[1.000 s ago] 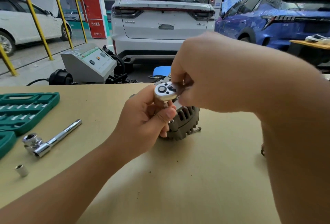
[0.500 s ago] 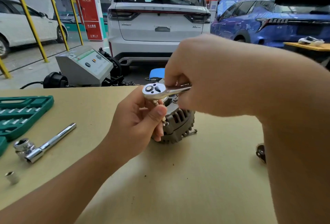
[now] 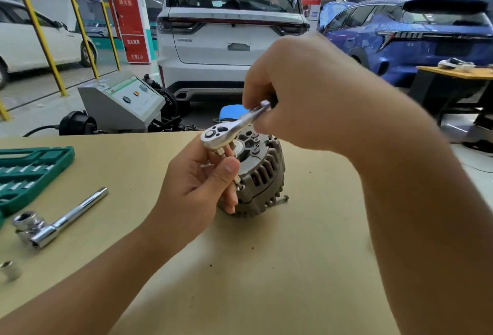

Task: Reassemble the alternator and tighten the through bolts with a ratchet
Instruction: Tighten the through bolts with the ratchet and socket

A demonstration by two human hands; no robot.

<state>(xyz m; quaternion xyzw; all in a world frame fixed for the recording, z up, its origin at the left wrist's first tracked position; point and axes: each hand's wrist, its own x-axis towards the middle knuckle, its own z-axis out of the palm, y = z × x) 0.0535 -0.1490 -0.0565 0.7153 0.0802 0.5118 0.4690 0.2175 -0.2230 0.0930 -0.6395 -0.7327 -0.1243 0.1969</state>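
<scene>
Garage workbench point(image 3: 266, 281) bears alternator point(image 3: 262, 174), parked cars point(image 3: 232, 41) behind.

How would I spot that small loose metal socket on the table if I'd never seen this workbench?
Start at the tan table and go to its left edge, below the green socket case. In front of the chrome L-shaped wrench stands the loose socket, a short silver cylinder. Unlike the socket fitted on that wrench, it stands alone, attached to nothing.

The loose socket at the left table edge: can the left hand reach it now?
Probably not at once. The left hand holds the extension under the ratchet. The table between it and the socket looks free, so it must only let go first.
</scene>
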